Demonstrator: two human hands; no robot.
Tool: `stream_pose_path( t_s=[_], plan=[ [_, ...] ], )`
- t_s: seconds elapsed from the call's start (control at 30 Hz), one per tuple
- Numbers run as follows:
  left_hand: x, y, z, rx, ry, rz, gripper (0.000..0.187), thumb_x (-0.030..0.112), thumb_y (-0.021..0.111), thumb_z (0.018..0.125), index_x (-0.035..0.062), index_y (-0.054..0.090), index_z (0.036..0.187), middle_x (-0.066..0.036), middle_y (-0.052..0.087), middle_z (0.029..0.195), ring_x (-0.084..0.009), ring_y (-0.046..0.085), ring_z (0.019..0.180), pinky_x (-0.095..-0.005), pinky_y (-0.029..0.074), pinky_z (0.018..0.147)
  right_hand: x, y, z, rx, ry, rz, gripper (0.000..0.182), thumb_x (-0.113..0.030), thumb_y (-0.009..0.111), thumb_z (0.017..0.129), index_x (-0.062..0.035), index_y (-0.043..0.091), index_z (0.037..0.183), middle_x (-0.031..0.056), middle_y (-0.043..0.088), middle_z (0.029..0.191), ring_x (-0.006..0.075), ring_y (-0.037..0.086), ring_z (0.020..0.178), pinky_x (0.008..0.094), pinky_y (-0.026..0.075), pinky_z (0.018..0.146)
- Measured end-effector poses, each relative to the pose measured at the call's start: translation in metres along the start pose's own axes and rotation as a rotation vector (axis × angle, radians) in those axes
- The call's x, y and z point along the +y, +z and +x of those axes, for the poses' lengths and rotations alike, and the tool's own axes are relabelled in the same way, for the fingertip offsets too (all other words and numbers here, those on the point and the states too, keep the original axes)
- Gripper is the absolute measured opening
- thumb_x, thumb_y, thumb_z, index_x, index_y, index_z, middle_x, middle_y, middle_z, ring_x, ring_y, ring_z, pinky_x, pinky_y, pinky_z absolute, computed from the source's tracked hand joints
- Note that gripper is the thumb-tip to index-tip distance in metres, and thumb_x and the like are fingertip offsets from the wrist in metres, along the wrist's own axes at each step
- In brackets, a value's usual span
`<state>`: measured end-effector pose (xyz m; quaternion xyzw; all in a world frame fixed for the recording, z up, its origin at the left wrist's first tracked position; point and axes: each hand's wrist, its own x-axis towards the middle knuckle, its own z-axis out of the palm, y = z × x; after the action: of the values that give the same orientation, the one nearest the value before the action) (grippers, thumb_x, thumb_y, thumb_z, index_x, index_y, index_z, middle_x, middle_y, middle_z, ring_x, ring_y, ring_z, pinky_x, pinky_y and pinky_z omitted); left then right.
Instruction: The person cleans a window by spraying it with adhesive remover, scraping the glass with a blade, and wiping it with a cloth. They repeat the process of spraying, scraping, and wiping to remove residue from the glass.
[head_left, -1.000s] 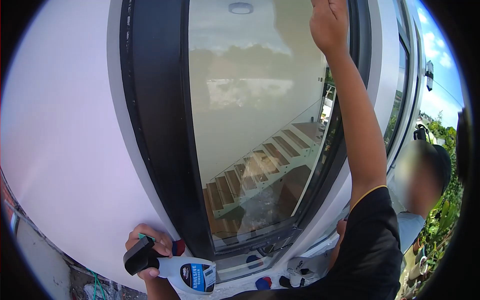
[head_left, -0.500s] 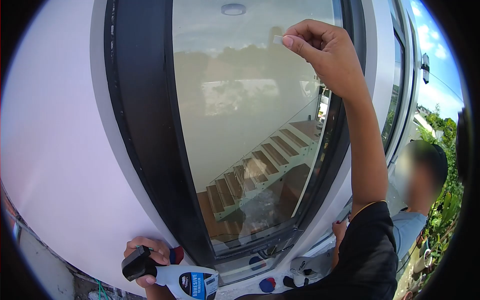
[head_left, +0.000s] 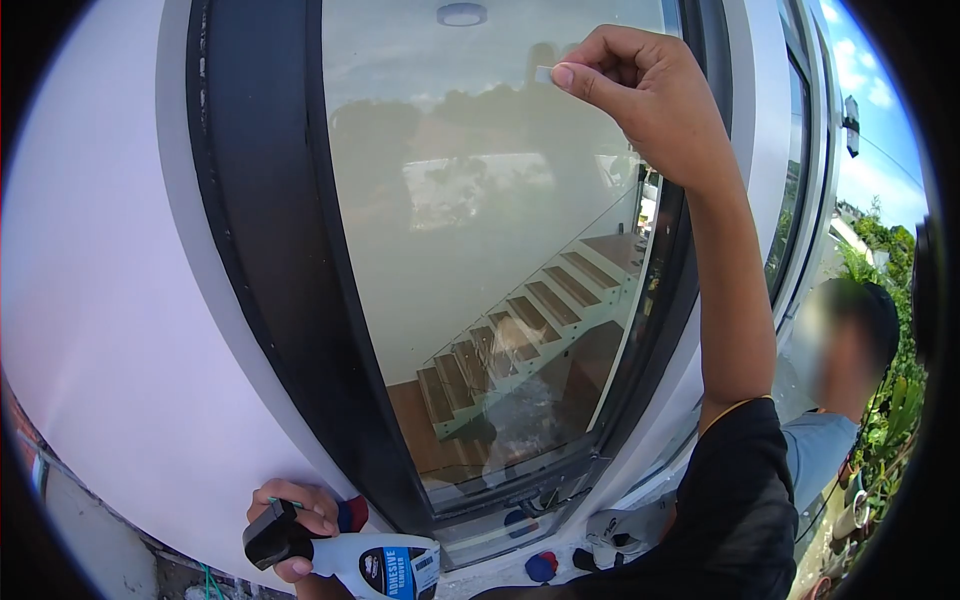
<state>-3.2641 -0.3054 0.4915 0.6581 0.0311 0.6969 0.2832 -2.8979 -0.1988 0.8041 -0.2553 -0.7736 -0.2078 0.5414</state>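
My left hand (head_left: pixel 300 508), low beside the window frame, is wrapped round the neck of a white spray bottle (head_left: pixel 375 562). Its trigger head is black and its blue label reads "Adhesive Remover". Raised high at the glass, my right hand (head_left: pixel 640 90) pinches a small, thin, flat blade (head_left: pixel 543 74) between thumb and forefinger. The blade's edge points left, close against the window pane (head_left: pixel 450 260). Just past my left hand a red and dark blue item (head_left: pixel 352 514) shows in part.
A dark window frame (head_left: pixel 270 250) borders the glass, with a pale wall (head_left: pixel 100 280) to its left. Through the pane a staircase (head_left: pixel 530 330) shows. Another person (head_left: pixel 850 350) is close on my right. A red and blue item (head_left: pixel 541 567) lies on the ledge below. Plants (head_left: pixel 890 420) grow at far right.
My right hand has shifted slightly left and up in view with the blade still pinched. The window frame sits a little further left; my left hand keeps the bottle almost in place.
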Motion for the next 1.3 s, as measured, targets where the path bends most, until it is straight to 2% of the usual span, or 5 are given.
stream_pose_path(
  t_s=[0.87, 1.03, 1.13, 1.23, 1.3],
  plan=[
    [0.004, 0.024, 0.002, 0.109, -0.03, 0.195, 0.046, 0.037, 0.083, 0.063, -0.0048, 0.073, 0.08, -0.009, 0.06, 0.078, -0.0227, 0.064, 0.058, -0.0301, 0.051, 0.052, -0.012, -0.009, 0.012, -0.115, 0.003, -0.072, 0.024, -0.02, 0.072, 0.085, 0.0026, 0.066, 0.079, 0.0081, 0.062, 0.068, 0.0154, 0.056, 0.064, 0.0308, 0.047, 0.064],
    [-0.003, 0.016, -0.002, 0.097, -0.013, 0.115, 0.046, 0.035, 0.084, 0.062, -0.0057, 0.073, 0.08, -0.009, 0.06, 0.081, -0.0233, 0.065, 0.058, -0.0305, 0.051, 0.052, -0.02, -0.01, 0.013, -0.143, 0.081, -0.127, 0.024, -0.02, 0.072, 0.085, 0.0033, 0.066, 0.079, 0.0087, 0.062, 0.068, 0.0162, 0.058, 0.065, 0.0306, 0.047, 0.065],
    [0.002, 0.009, -0.001, 0.065, -0.029, 0.079, 0.046, 0.034, 0.085, 0.063, -0.0063, 0.073, 0.082, -0.009, 0.06, 0.083, -0.0237, 0.065, 0.056, -0.0305, 0.051, 0.052, -0.018, -0.009, 0.018, -0.131, -0.028, -0.166, 0.024, -0.019, 0.072, 0.085, 0.0035, 0.066, 0.079, 0.0085, 0.062, 0.068, 0.0159, 0.058, 0.065, 0.0304, 0.047, 0.065],
    [-0.001, 0.012, -0.004, 0.095, -0.006, 0.069, 0.045, 0.033, 0.085, 0.064, -0.0062, 0.073, 0.082, -0.009, 0.06, 0.083, -0.0237, 0.064, 0.056, -0.0305, 0.051, 0.051, -0.016, -0.012, 0.016, -0.148, 0.074, -0.135, 0.025, -0.02, 0.072, 0.086, 0.0035, 0.066, 0.079, 0.0097, 0.062, 0.068, 0.0176, 0.058, 0.065, 0.0315, 0.048, 0.065],
    [0.0, 0.009, -0.002, 0.05, -0.008, 0.089, 0.045, 0.033, 0.085, 0.064, -0.0066, 0.073, 0.082, -0.009, 0.06, 0.083, -0.0236, 0.064, 0.056, -0.0307, 0.051, 0.051, -0.019, -0.01, 0.024, -0.159, -0.003, -0.154, 0.025, -0.02, 0.072, 0.085, 0.0035, 0.066, 0.079, 0.01, 0.062, 0.068, 0.0179, 0.058, 0.064, 0.0317, 0.048, 0.066]
  ],
)
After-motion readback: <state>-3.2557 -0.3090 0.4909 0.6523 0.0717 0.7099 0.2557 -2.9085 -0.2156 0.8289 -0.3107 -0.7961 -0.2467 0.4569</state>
